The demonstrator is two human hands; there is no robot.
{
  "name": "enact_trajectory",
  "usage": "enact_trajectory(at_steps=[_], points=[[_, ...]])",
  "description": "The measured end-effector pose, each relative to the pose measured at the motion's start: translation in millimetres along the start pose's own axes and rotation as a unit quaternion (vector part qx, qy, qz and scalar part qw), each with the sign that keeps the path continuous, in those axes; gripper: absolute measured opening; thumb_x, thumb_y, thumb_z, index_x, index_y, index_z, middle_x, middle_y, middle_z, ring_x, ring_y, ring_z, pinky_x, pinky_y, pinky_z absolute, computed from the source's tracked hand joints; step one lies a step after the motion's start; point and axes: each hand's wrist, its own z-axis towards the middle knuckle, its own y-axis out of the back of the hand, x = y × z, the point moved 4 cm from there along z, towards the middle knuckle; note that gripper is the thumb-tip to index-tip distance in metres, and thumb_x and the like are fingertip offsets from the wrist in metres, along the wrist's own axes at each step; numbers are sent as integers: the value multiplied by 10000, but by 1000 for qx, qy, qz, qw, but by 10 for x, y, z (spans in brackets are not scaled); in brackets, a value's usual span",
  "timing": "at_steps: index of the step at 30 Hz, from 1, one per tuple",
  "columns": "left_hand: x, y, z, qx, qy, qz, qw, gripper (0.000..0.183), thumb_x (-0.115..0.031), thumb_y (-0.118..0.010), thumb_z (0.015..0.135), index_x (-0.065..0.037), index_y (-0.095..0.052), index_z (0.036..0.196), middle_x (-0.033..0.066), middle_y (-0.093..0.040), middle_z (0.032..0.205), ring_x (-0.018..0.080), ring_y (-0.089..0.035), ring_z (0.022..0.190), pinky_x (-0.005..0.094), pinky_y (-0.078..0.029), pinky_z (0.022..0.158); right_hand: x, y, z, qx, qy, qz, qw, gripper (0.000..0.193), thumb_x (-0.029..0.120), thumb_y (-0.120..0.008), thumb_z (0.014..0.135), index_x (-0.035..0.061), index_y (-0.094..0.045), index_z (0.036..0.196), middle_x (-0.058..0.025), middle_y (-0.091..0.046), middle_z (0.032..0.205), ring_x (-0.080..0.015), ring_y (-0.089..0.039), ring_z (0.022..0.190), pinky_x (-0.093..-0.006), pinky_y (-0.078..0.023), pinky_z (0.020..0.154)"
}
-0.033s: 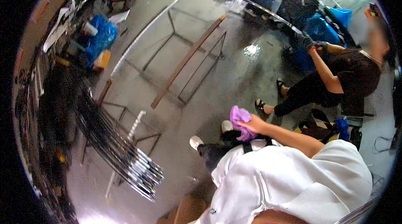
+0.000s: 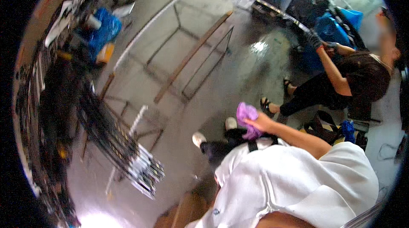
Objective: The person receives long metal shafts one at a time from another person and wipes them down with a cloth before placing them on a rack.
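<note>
My right hand (image 2: 260, 122) is closed on a crumpled purple cloth (image 2: 247, 114), held in front of my waist and above my shoes. Part of the cloth bulges out past my fingers on the far side. My left hand does not show. To the left of my feet lies a bundle of long dark rods (image 2: 113, 140), with pale, shiny ends (image 2: 145, 170) toward me. It rests on a low metal stand (image 2: 156, 139) beside a whitish wrapped bar (image 2: 139, 119).
A co-worker (image 2: 362, 74) in dark clothes and gloves holds a long dark rod (image 2: 272, 8) across the far side. Metal frames (image 2: 194, 57) stand mid-floor. Blue plastic bags (image 2: 104, 30) and clutter line the left. A blue bin (image 2: 332, 30) is at far right.
The view has shifted slightly, moving the frames and the rod bundle a little upward in the picture. My right hand keeps its grip on the purple cloth.
</note>
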Motion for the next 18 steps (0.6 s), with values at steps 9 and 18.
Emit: enact_trajectory(at_steps=[9, 18], points=[[1026, 120, -511, -162, 11, -255, 953, 206, -284, -433, 809, -155, -336, 682, -5, -350, 571, 134, -348, 493, 293, -315, 459, -576, 523, 107, -19, -77, 132, 988, 396, 290, -604, 820, -14, -552, 1068, -54, -594, 984, -138, -539, 898, -279, -415, 809], [1204, 249, -697, -194, -41, -364, 910, 285, -278, -408, 795, -180, -279, 561, -28, -277, 476, 111, -291, 409, 261, -284, 376, -496, 660, 278, -20, -100, 164, 981, 424, 282, -578, 836, -36, -514, 1109, -65, -580, 1014, -148, -526, 920, -282, -397, 835]])
